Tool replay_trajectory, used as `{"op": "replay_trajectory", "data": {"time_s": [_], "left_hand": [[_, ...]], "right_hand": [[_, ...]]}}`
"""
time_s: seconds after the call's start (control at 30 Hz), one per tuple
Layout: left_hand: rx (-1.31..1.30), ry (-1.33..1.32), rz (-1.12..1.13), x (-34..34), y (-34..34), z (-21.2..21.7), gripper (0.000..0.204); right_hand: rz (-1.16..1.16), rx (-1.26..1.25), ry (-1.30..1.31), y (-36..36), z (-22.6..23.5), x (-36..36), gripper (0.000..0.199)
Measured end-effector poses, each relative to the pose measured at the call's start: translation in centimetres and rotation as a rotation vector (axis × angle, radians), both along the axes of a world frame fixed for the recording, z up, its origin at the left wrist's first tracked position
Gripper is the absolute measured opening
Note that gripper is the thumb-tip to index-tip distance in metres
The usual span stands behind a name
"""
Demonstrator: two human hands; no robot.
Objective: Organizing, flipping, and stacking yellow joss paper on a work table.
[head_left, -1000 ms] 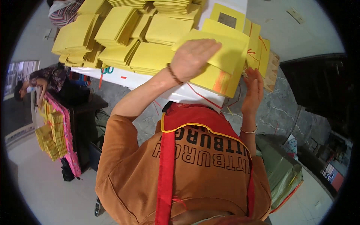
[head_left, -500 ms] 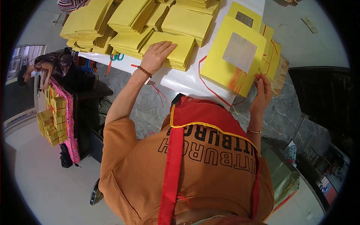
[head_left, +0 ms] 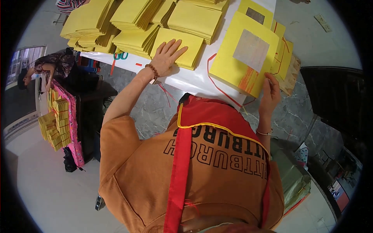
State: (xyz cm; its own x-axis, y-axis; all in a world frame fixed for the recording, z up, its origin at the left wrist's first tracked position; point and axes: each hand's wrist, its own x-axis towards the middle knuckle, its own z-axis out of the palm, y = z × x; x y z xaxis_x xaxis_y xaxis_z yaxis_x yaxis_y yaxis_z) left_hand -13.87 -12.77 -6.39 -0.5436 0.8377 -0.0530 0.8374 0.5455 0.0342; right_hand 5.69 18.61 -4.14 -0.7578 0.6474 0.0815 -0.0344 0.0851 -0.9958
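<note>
My left hand (head_left: 165,58) rests with fingers spread on a stack of folded yellow paper (head_left: 192,54) at the table's near edge. To the right lies a thick pile of larger yellow sheets (head_left: 225,50), its top one bearing a silver square (head_left: 250,48) and an orange smear. My right hand (head_left: 272,91) is at that pile's near right corner, fingers curled against its edge; the fingertips are partly hidden. A red cord (head_left: 218,88) runs along the pile's left side and over the near table edge.
More folded yellow stacks (head_left: 194,18) fill the far left of the white-covered table (head_left: 182,79). Red-tied yellow paper (head_left: 286,58) lies beyond the pile. Teal-handled scissors (head_left: 121,56) hang at the table's edge. At the left, a person (head_left: 54,64) is beside a pink-covered table (head_left: 74,128) with yellow bundles.
My left hand's fingers have spread, and the hand has shifted slightly right on the folded stack. My right hand has moved slightly down along the pile's corner.
</note>
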Motion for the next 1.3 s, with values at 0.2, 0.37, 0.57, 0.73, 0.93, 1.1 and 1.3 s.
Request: {"op": "replay_trajectory", "data": {"time_s": [0.2, 0.37, 0.57, 0.73, 0.93, 1.1, 1.3], "left_hand": [[0.091, -0.118, -0.059, -1.5, 0.1, 2.6, 0.088], [0.282, -0.214, -0.094, -1.3, 1.3, 5.9, 0.071], [0.537, -0.28, -0.237, 2.6, 6.5, 6.5, 0.046], [0.805, -0.298, -0.155, 8.4, 8.0, 5.1, 0.031], [1.342, -0.725, 0.762, 10.0, 3.4, 0.1, 0.027], [1.894, -0.858, 1.385, 4.8, -1.0, -5.1, 0.04], [1.734, -1.02, 1.456, 1.4, -2.3, -7.1, 0.049]], "right_hand": [[0.03, 0.463, -0.041, 0.0, 0.5, 0.0, 0.022], [0.018, 0.509, -0.049, 0.1, 0.4, 0.8, 0.02], [0.045, 0.549, -0.032, -0.2, 0.8, 0.7, 0.019], [0.076, 0.475, -0.011, -1.9, 2.7, 1.9, 0.018], [0.823, 0.088, 0.052, -7.4, 3.6, 0.3, 0.029], [0.474, -0.861, -0.349, -15.0, 2.6, -6.6, 0.053], [0.33, -0.642, -0.125, -17.9, -2.8, -12.8, 0.062]]}}
